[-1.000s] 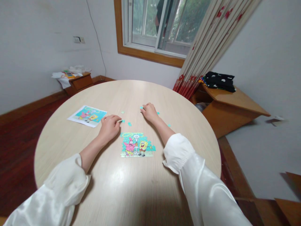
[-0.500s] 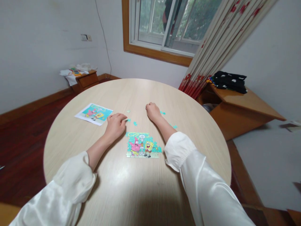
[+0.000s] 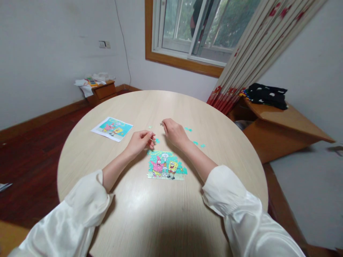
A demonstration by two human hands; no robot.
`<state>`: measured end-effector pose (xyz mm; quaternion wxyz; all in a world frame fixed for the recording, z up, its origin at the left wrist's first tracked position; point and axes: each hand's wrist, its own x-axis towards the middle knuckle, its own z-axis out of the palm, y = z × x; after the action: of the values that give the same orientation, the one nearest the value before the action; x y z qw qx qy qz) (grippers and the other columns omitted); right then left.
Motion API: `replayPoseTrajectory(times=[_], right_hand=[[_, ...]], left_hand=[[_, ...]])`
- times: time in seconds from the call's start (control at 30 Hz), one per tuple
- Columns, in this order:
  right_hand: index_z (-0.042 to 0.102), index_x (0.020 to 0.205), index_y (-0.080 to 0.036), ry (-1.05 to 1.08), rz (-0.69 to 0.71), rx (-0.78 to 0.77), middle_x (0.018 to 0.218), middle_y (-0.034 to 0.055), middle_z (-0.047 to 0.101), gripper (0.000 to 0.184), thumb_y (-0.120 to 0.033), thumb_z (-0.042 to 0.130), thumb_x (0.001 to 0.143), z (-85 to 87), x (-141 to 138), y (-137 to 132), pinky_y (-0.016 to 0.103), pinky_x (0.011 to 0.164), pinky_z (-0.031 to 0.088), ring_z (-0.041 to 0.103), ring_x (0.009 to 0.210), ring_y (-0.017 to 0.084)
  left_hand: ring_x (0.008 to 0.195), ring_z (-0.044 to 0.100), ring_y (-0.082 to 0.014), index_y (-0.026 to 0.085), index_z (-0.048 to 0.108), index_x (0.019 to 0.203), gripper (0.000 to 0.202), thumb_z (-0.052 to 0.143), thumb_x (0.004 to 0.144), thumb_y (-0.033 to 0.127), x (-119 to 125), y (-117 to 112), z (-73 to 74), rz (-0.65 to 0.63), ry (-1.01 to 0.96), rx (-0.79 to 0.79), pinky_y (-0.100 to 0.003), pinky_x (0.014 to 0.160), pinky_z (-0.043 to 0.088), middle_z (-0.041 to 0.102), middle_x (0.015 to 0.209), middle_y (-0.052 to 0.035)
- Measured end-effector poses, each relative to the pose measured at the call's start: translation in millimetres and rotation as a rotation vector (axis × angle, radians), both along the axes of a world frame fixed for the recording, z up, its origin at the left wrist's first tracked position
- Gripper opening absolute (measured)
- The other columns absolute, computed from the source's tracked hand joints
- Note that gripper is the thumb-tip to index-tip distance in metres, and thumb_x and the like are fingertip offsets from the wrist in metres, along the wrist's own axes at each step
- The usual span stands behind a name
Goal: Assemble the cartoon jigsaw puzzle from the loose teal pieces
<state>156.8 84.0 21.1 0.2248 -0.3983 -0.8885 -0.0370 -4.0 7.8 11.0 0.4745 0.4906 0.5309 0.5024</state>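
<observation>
A partly joined jigsaw puzzle point(image 3: 166, 166) with cartoon figures on a turquoise ground lies flat on the table. Just above its upper left corner, my left hand point(image 3: 141, 141) pinches a puzzle piece point(image 3: 152, 139) seen edge-on between thumb and fingers. My right hand point(image 3: 175, 132) is raised beyond the puzzle, its fingertips closed on another small puzzle piece point(image 3: 162, 124). Between the hands lies a loose turquoise piece point(image 3: 157, 141), and a pale green piece point(image 3: 150, 126) rests farther back. More loose pieces point(image 3: 188, 129) are right of my right hand.
A printed reference picture point(image 3: 112, 129) lies on the round table point(image 3: 139, 214) at the left. Behind stand a small cabinet with papers point(image 3: 104, 91) and, at right, a tilted wooden cabinet point(image 3: 281, 123) with dark cloth point(image 3: 268, 95) on it. A patterned curtain point(image 3: 249, 53) hangs by the window.
My left hand has lifted and turned, now pinching a piece. My right hand has turned, and a piece now shows at its fingertips. The whole view has shifted slightly.
</observation>
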Motion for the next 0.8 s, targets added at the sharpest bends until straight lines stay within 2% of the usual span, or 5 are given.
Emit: replayPoseTrajectory(times=[0.1,0.23,0.43,0.57,0.8], right_hand=[[0.058,0.099,-0.013,0.003,0.174,0.062,0.092,0.0110,0.062,0.021,-0.012,0.037,0.095,-1.7,-1.0,-25.6,0.027,0.066,0.041,0.056,0.078,0.016],[0.058,0.095,-0.012,-0.037,0.265,0.072,0.089,0.0108,0.061,0.016,-0.017,0.042,0.095,-6.4,2.6,-41.6,0.027,0.067,0.044,0.055,0.078,0.016],[0.058,0.108,-0.014,0.176,0.314,-0.023,0.101,0.0127,0.061,0.022,-0.017,0.040,0.095,-17.1,10.7,-53.3,0.032,0.078,0.050,0.059,0.092,0.019],[0.059,0.114,-0.018,0.451,0.225,-0.125,0.101,0.0096,0.064,0.028,-0.016,0.039,0.095,-21.9,17.1,-63.6,0.033,0.083,0.050,0.060,0.094,0.017],[0.061,0.121,-0.022,0.603,0.159,-0.262,0.100,0.0087,0.065,0.035,-0.015,0.043,0.092,-24.2,25.0,-75.1,0.031,0.077,0.052,0.062,0.090,0.016]], left_hand=[[0.050,0.059,-0.0126,0.009,0.063,0.079,0.025,0.050,0.091,0.027,5.3,-3.4,3.0,-0.089,-0.272,-0.074,-0.028,0.055,0.052,0.064,0.066,-0.0070],[0.058,0.064,-0.0131,0.007,0.064,0.074,0.026,0.056,0.090,0.026,7.6,-6.6,3.3,-0.145,-0.392,-0.090,-0.026,0.063,0.055,0.066,0.065,-0.0080],[0.058,0.065,-0.0110,0.009,0.064,0.072,0.014,0.060,0.085,0.012,10.0,-5.5,-1.5,-0.126,-0.328,-0.121,-0.022,0.064,0.055,0.067,0.062,-0.0050],[0.057,0.065,-0.0115,0.008,0.064,0.074,0.011,0.062,0.084,0.012,9.9,-4.0,-5.1,-0.140,-0.285,-0.112,-0.025,0.064,0.055,0.069,0.067,-0.0064],[0.054,0.063,-0.0140,0.008,0.064,0.073,0.018,0.060,0.086,0.021,7.7,-8.6,-3.1,-0.312,-0.175,-0.143,-0.031,0.064,0.054,0.066,0.060,-0.0067]])
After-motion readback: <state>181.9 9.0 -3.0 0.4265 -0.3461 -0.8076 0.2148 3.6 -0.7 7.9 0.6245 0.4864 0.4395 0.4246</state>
